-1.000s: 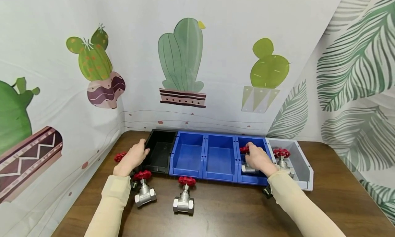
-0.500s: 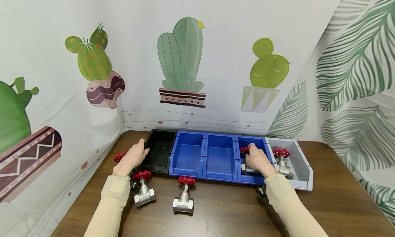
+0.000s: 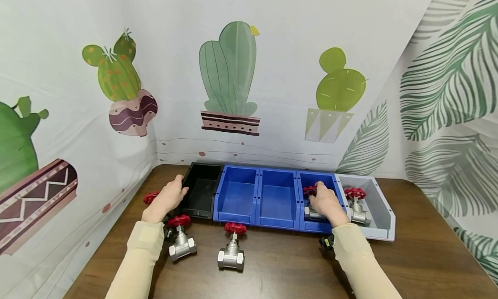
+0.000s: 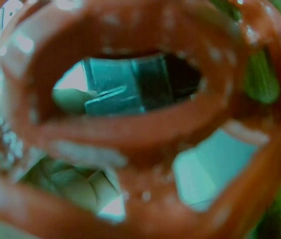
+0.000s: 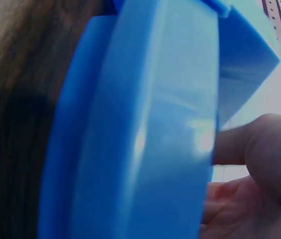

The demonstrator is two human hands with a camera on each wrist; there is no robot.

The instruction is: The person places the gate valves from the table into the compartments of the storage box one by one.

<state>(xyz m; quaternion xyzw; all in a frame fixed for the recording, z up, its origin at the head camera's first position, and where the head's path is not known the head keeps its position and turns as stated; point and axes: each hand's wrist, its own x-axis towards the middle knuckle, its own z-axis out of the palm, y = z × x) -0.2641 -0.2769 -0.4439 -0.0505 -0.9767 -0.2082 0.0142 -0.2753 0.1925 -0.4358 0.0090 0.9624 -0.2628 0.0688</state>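
My left hand [image 3: 167, 199] grips the left wall of the black bin [image 3: 200, 212] at the left end of a row. Close before the left wrist camera, a red handwheel [image 4: 145, 199] hides much of that hand. My right hand [image 3: 327, 204] reaches into the rightmost blue bin [image 3: 319, 228] and holds a gate valve [image 3: 314, 213] near its red handwheel. That valve lies low inside, partly covered by the fingers. In the right wrist view, the thumb [image 5: 275, 154] shows behind the blue bin's front wall [image 5: 170, 129].
Two more blue bins [image 3: 236, 217] [image 3: 277, 223] stand mid-row. The grey bin [image 3: 383, 234] at right holds another valve [image 3: 359, 214]. Two valves [image 3: 183, 247] [image 3: 231, 258] stand on the wooden table [image 3: 272, 268]; another red handwheel [image 3: 151, 198] shows left of the left hand.
My right wrist and forearm have swung left, uncovering more of the valve in the grey bin. The held valve stays in the blue bin. My left hand has stayed in place.
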